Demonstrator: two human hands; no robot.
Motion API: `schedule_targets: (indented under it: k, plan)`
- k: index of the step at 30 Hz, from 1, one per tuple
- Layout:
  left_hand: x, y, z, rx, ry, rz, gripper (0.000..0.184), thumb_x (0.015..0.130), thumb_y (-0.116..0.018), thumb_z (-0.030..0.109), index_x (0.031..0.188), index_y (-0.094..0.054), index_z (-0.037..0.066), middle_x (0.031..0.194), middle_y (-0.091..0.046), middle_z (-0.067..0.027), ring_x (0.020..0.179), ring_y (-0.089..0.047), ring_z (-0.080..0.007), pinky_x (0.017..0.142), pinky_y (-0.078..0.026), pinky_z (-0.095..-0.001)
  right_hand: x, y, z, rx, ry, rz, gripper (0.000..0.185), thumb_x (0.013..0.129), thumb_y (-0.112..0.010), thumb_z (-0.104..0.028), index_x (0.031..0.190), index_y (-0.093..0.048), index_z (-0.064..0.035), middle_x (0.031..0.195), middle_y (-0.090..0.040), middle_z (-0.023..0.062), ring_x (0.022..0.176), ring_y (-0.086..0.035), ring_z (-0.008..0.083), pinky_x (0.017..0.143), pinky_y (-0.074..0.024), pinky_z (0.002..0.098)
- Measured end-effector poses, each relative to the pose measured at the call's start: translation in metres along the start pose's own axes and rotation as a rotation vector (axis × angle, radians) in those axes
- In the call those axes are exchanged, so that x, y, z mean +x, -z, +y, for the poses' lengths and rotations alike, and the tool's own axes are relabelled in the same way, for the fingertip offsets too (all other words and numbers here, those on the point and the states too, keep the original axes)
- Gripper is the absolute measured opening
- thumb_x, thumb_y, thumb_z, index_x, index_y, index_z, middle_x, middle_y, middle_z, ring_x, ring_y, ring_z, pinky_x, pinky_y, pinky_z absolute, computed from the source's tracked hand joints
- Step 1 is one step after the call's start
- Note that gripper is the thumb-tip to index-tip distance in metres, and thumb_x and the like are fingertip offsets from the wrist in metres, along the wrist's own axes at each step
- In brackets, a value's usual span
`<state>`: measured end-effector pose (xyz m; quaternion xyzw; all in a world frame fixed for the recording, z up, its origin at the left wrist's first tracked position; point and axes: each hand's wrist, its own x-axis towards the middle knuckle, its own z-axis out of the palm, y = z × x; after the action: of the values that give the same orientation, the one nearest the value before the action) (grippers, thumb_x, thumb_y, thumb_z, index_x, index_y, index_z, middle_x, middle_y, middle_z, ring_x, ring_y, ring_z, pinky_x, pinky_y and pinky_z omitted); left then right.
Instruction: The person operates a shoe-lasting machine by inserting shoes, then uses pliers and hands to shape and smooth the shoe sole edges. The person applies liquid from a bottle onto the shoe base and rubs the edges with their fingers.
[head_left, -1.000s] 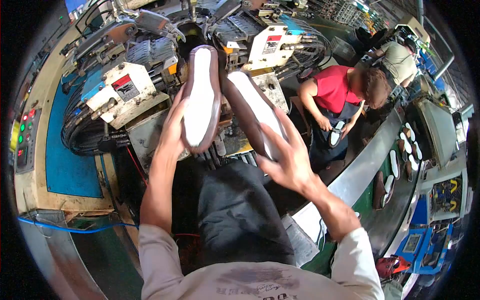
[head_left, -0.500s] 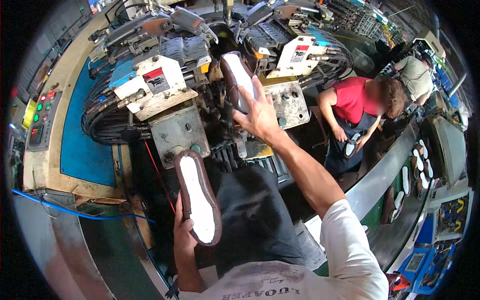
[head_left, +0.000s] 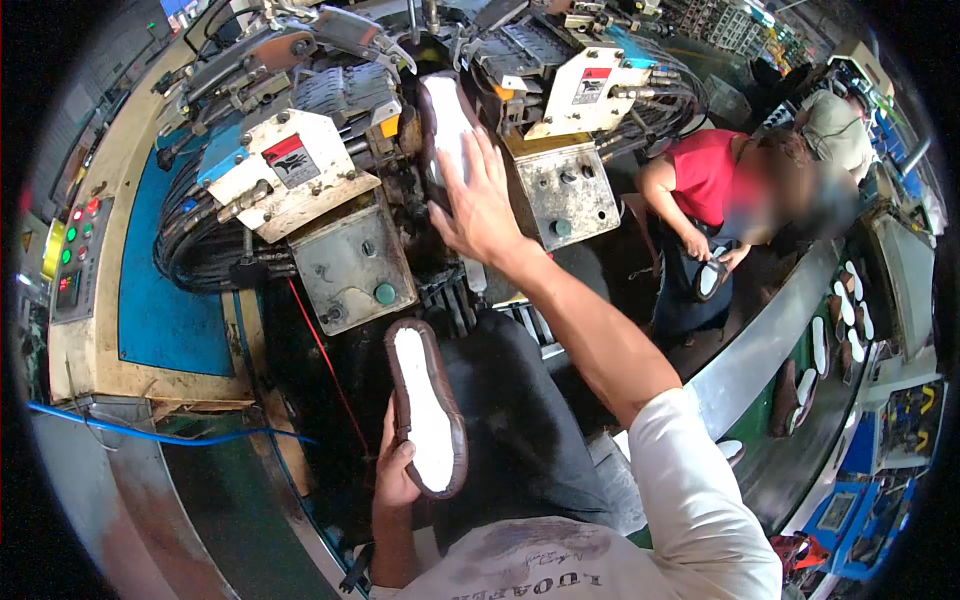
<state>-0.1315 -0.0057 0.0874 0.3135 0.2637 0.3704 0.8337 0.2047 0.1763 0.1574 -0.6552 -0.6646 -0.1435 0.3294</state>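
Note:
On the left, my left hand (head_left: 396, 470) is closed around the side of a brown shoe upper (head_left: 458, 425), which stands on a slant with its white sole side (head_left: 428, 410) facing me. A second brown shoe upper (head_left: 431, 125), also with a white underside, sits sole up in the middle of a machine, between its two side units. Lying flat on that shoe's lower part is my right hand (head_left: 482, 205), fingers stretched out and thumb at the left edge. The palm hides the shoe's near end.
Metal boxes with green buttons (head_left: 385, 293) flank the machine's front. A control panel (head_left: 75, 260) is at far left, with a blue hose (head_left: 170, 433) below. On the right, a person in red (head_left: 700, 190) holds a shoe beside a conveyor (head_left: 745, 375) carrying several shoes.
My right hand has gone from spread fingers at the shoe's edge to lying flatter over it. The left-hand shoe has shifted slightly right in view. The whole view has tilted slightly.

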Motion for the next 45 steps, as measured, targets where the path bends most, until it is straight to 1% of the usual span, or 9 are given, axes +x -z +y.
schedule_targets:
  k: [12,15,25,27,29,32,34,39,45]
  plan:
    - [0.053,-0.030,0.007,0.129,0.094,0.006,0.119,0.077,-0.074,0.018,0.175,-0.007,0.005,0.173,-0.030,-0.0218,0.158,-0.037,-0.0338,0.130,-0.029,-0.0464,0.110,-0.060,0.034,-0.137,0.034,0.091,0.083,0.089,-0.076,-0.042,0.156,-0.049,-0.0007,0.161,-0.039,0.0371,0.155,-0.029,0.0538,0.130,-0.0221,0.0632]
    - [0.066,-0.039,0.004,0.143,0.067,0.036,0.120,0.076,-0.074,0.016,0.175,-0.006,0.005,0.173,-0.030,-0.0225,0.159,-0.037,-0.0336,0.130,-0.028,-0.0463,0.109,-0.033,0.028,-0.110,0.058,0.026,0.081,0.088,-0.071,-0.033,0.153,-0.046,0.0096,0.158,-0.038,0.0421,0.147,-0.035,0.0585,0.127,-0.0260,0.0596]
    - [0.070,-0.039,0.005,0.382,-0.126,-0.006,0.112,0.086,-0.075,0.008,0.174,-0.007,0.004,0.172,-0.033,-0.0214,0.158,-0.037,-0.0327,0.130,-0.029,-0.0461,0.099,-0.015,0.029,-0.077,0.208,0.141,0.074,0.089,-0.074,-0.032,0.146,-0.051,0.0094,0.153,-0.046,0.0357,0.142,-0.044,0.0523,0.123,-0.0364,0.0554]
    - [0.062,-0.036,0.006,0.265,-0.109,-0.019,0.113,0.085,-0.077,0.009,0.174,-0.007,0.004,0.171,-0.034,-0.0210,0.157,-0.038,-0.0324,0.130,-0.030,-0.0461,0.045,0.003,0.014,0.204,0.133,0.104,0.079,0.094,-0.076,-0.041,0.156,-0.049,-0.0002,0.165,-0.036,0.0333,0.155,-0.033,0.0496,0.129,-0.0301,0.0508]
    - [0.055,-0.033,0.005,0.182,-0.106,-0.025,0.112,0.086,-0.078,0.010,0.174,-0.008,0.004,0.170,-0.035,-0.0207,0.156,-0.039,-0.0323,0.129,-0.031,-0.0461,-0.033,0.029,-0.014,0.666,-0.306,-0.256,0.089,0.101,-0.067,-0.058,0.163,-0.042,-0.0001,0.169,-0.035,0.0316,0.159,-0.033,0.0434,0.132,-0.0253,0.0474]
    - [0.032,-0.025,-0.002,0.112,-0.068,0.002,0.110,0.088,-0.078,0.012,0.174,-0.010,0.005,0.169,-0.036,-0.0205,0.156,-0.040,-0.0324,0.128,-0.033,-0.0460,-0.151,0.040,-0.053,1.240,-0.934,-0.523,0.084,0.108,-0.061,-0.056,0.164,-0.040,0.0030,0.170,-0.040,0.0211,0.158,-0.036,0.0290,0.131,-0.0252,0.0419]
    - [0.015,-0.017,-0.009,0.058,-0.053,0.071,0.109,0.089,-0.077,0.013,0.174,-0.011,0.006,0.169,-0.037,-0.0205,0.155,-0.040,-0.0325,0.128,-0.034,-0.0462,-0.219,0.052,-0.065,1.459,-1.220,-0.656,0.076,0.111,-0.060,-0.049,0.163,-0.041,0.0024,0.167,-0.045,0.0196,0.145,-0.054,0.0287,0.120,-0.0450,0.0432]
    - [-0.059,0.069,-0.013,0.021,-0.074,0.482,0.089,0.095,-0.072,0.007,0.171,-0.026,0.007,0.159,-0.050,-0.0160,0.144,-0.051,-0.0289,0.121,-0.041,-0.0414,-0.320,0.100,-0.054,1.352,-1.365,-0.525,0.058,0.110,-0.064,-0.034,0.148,-0.055,0.0089,0.139,-0.068,0.0237,0.118,-0.073,0.0339,0.103,-0.0608,0.0433]
    - [-0.138,0.226,0.065,0.783,-0.246,1.041,0.088,0.091,-0.073,0.003,0.169,-0.033,0.007,0.163,-0.049,-0.0147,0.137,-0.056,-0.0287,0.111,-0.050,-0.0401,-0.366,0.122,0.010,1.333,-1.435,-0.314,0.050,0.107,-0.070,-0.029,0.144,-0.059,0.0037,0.132,-0.072,0.0229,0.104,-0.078,0.0336,0.086,-0.0660,0.0412]
